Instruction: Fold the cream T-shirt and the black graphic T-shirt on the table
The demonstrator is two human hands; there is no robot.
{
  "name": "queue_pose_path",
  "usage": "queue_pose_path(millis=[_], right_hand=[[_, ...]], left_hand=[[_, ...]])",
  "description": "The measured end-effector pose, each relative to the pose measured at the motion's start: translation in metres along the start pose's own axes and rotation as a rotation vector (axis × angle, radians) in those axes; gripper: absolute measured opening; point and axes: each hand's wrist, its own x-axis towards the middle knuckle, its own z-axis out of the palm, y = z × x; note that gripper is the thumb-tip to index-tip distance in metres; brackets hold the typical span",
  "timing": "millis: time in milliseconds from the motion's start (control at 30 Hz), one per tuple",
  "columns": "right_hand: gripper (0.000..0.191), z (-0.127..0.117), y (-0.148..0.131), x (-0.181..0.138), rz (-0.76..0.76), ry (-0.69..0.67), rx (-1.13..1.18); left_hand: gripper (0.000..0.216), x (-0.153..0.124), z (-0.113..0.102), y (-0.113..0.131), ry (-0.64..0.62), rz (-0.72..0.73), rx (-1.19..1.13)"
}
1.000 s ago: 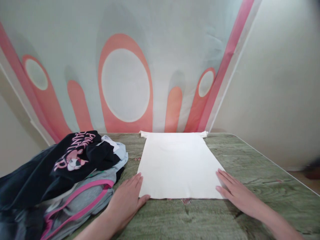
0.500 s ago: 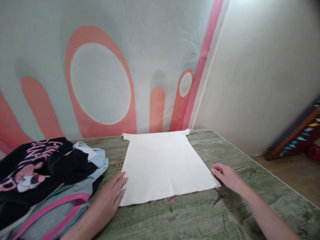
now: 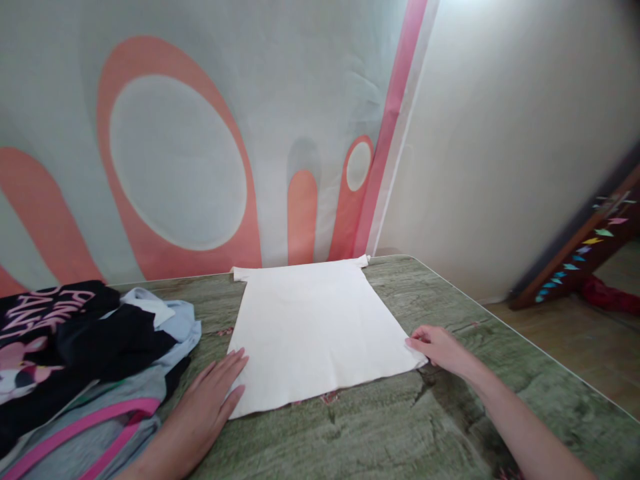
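A white T-shirt (image 3: 315, 327) lies spread on the table, its short sleeves at the far end and its hem toward me. My left hand (image 3: 207, 403) rests palm down at the shirt's near left edge, fingers stretched out over the cloth. At the near right corner, my right hand (image 3: 443, 350) pinches the shirt's side edge between thumb and curled fingers. The cloth is mostly flat, with slight ripples near the hem.
To the left is a heap of clothes: a black printed shirt (image 3: 55, 340), a light blue garment (image 3: 187, 323) and a grey garment with pink trim (image 3: 120, 417). The green wood-patterned table (image 3: 360, 433) meets a wall (image 3: 475, 133) behind. A brown door (image 3: 575, 247) stands far right.
My view has turned slightly right, shifting everything leftward. My right hand has closed in on the shirt's right edge and pinches it; my left hand lies further over the left edge.
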Motion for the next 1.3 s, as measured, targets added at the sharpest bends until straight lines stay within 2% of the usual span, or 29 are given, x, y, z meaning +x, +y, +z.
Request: queue_pose_path(millis=[467,633,700,767,833,900,1000,1067,1200,1300], right_hand=[[0.030,-0.003,0.007,-0.001,-0.156,-0.052,-0.086],[0.030,-0.007,0.009,-0.006,-0.068,-0.164,-0.137],[0.030,-0.008,0.005,-0.007,-0.045,-0.107,-0.227],[0.028,-0.006,-0.005,-0.007,-0.085,0.063,-0.345],[0.027,0.003,-0.020,-0.006,-0.189,0.226,-0.400],[0.032,0.019,-0.038,-0.005,-0.342,0.280,-0.372],[0.044,0.048,-0.064,-0.007,-0.543,0.190,-0.343],[0.049,0.063,-0.076,-0.009,-0.607,0.088,-0.362],[0.055,0.071,-0.079,-0.011,-0.579,-0.083,-0.450],[0.060,0.066,-0.073,-0.008,-0.513,-0.128,-0.520]], left_hand=[[0.045,0.003,-0.012,0.006,-0.035,-0.007,0.107],[0.042,0.001,-0.019,0.015,-0.066,0.016,0.171],[0.042,-0.001,-0.020,0.018,-0.069,0.019,0.197],[0.041,-0.002,-0.019,0.019,-0.066,0.023,0.208],[0.041,-0.002,-0.017,0.019,-0.059,0.024,0.199],[0.040,-0.001,-0.016,0.018,-0.047,0.011,0.185],[0.040,0.000,-0.016,0.018,-0.056,-0.004,0.191],[0.041,0.001,-0.018,0.019,-0.088,-0.008,0.214],[0.044,0.002,-0.024,0.025,-0.161,-0.033,0.268],[0.041,0.003,-0.029,0.032,-0.206,-0.051,0.283]])
